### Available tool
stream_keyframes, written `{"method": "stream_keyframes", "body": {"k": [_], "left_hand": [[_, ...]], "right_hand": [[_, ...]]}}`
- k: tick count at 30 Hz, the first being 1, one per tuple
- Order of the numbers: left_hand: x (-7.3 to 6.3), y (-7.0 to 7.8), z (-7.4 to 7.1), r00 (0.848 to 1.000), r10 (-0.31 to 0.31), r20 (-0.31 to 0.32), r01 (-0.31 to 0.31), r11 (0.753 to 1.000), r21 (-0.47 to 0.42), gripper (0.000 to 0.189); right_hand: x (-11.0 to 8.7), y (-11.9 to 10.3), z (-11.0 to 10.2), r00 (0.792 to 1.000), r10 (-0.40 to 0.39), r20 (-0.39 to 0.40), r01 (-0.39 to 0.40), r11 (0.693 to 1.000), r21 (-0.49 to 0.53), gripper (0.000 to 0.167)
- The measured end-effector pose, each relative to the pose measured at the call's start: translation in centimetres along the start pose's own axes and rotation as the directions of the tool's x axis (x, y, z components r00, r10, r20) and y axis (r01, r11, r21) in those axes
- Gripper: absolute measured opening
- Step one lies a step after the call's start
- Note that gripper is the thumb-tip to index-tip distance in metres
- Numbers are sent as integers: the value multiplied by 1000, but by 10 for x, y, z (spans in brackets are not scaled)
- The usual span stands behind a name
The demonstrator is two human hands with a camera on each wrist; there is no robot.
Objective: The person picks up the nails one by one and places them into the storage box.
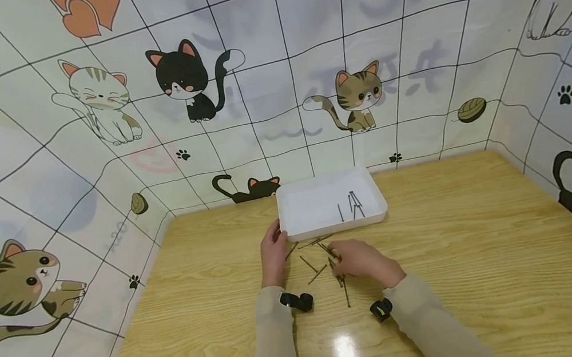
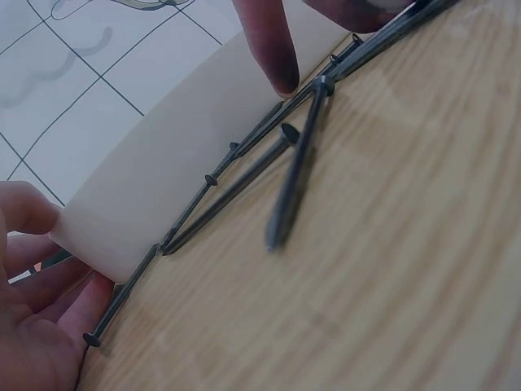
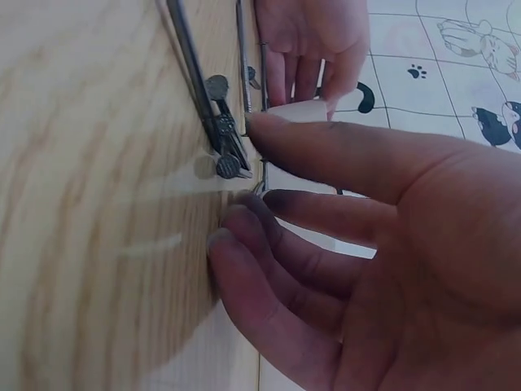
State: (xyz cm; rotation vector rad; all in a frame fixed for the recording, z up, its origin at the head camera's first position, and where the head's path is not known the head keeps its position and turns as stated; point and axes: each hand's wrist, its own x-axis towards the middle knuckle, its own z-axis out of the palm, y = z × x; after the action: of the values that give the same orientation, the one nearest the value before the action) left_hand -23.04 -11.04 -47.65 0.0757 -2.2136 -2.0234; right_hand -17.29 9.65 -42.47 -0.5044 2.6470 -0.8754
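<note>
A white tray [image 1: 312, 234] stands at the back of the wooden table with several nails [image 1: 353, 201] inside. My left hand [image 1: 274, 254] holds its near left corner; in the left wrist view, thumb and fingers [image 2: 77, 285] lie around that corner. Loose nails [image 1: 317, 273] lie scattered on the table before the tray, some crossing each other. Over the right part of these nails is my right hand [image 1: 360, 260]. In the right wrist view, its thumb [image 3: 326, 151] and index finger stand apart, the tips close to the nails [image 3: 224, 138], and no nail is visibly pinched.
Behind the table rises a wall covering [image 1: 278, 99] printed with cats and grid lines, and it continues along both sides. The wooden tabletop [image 1: 479, 252] extends to the right and left of the hands. Black wrist cameras [image 1: 298, 301] sit on both sleeves.
</note>
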Motion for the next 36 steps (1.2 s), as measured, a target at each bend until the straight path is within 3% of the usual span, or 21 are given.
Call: {"method": "stream_keyframes", "body": {"k": [5,22,31,36], "left_hand": [[0,0,0,1000,-2,-2,2,1000,3,43],[1,-3,1,1000,-20,-16,20,1000,8,43],[2,-1,-1,1000,-27,5,27,1000,-2,45],[2,-1,0,1000,-30,-5,30,999,11,44]], "right_hand": [[2,1,2,999,-22,-27,20,997,-74,50],[3,12,-7,996,10,-91,-16,997,-72,10],[6,23,-12,994,37,-105,-48,993,-108,11],[6,26,-14,992,11,-122,-24,994,-106,13]]}}
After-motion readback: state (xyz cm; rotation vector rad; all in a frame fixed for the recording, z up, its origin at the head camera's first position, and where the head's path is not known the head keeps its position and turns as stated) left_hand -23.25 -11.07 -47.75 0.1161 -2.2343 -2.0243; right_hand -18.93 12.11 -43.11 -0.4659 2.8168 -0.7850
